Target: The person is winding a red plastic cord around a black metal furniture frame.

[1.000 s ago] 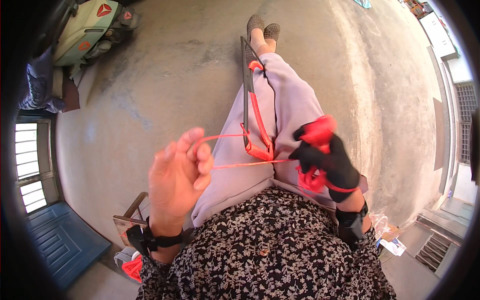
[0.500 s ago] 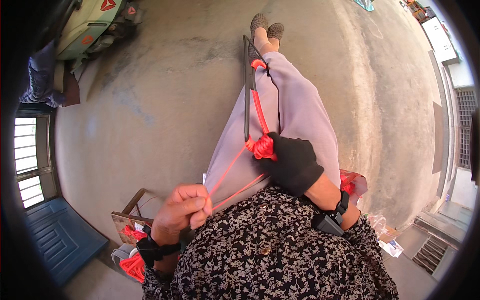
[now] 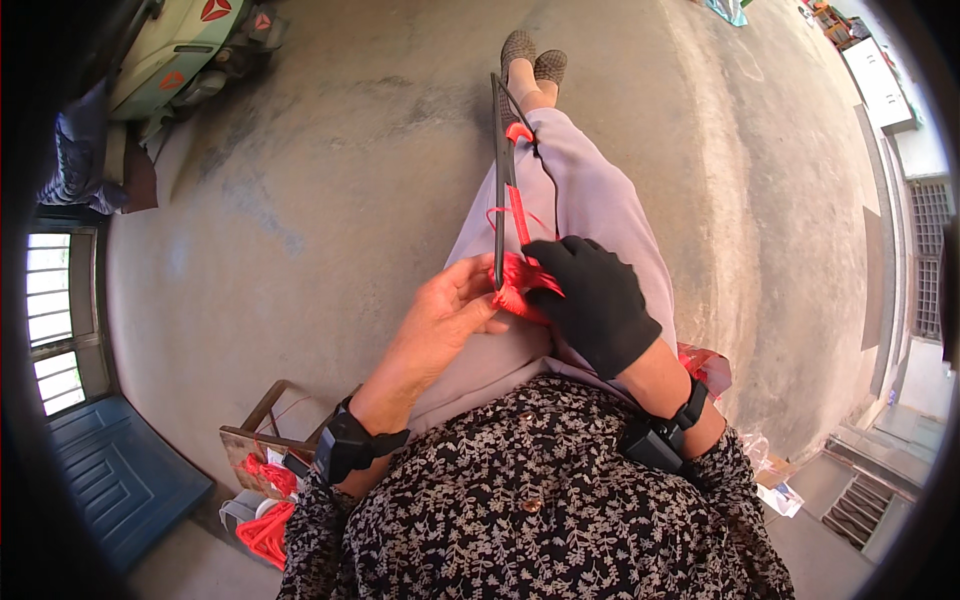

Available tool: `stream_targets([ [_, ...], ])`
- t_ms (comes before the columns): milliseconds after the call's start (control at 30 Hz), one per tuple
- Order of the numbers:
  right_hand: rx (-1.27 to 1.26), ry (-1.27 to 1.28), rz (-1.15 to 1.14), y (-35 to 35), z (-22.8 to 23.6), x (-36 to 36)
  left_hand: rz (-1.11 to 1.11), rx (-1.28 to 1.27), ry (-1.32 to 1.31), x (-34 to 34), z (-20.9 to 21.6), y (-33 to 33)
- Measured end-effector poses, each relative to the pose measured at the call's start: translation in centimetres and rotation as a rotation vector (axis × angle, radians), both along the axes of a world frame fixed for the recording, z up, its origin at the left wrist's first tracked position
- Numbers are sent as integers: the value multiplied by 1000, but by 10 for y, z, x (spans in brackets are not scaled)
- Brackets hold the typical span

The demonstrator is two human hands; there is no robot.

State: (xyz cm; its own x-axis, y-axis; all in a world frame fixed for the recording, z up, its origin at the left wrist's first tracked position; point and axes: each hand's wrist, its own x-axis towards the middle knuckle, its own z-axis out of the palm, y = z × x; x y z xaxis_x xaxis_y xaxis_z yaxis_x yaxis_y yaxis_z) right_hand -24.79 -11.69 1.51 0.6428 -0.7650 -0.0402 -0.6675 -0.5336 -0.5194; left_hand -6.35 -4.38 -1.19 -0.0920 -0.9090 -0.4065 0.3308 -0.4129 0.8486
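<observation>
Red cord [image 3: 520,299] between our hands at near end of black frame [image 3: 500,245], frame's axis running away; right hand [image 3: 597,308] closed on cord, left hand [image 3: 450,308] half-curled, hold unclear.

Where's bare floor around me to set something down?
Bare floor lies between scooter and legs, and right of the legs. Crowded: at the red cord between left hand and right hand, and around the wood frame.

Up on the person's head over there, a wide fisheye camera looks steeply down, the patterned blouse [image 3: 580,465] close beneath it, the shoes [image 3: 518,46] farther off.
</observation>
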Motion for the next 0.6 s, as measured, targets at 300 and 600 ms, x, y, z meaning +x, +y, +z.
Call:
stream_targets([
  [300, 336, -490, -175, -3, -8, -2, 148, 92, 91, 9, -11, -3],
  [600, -68, -445, -137, -13, 21, 6, 743, -44, 517, 65, 81, 12],
])
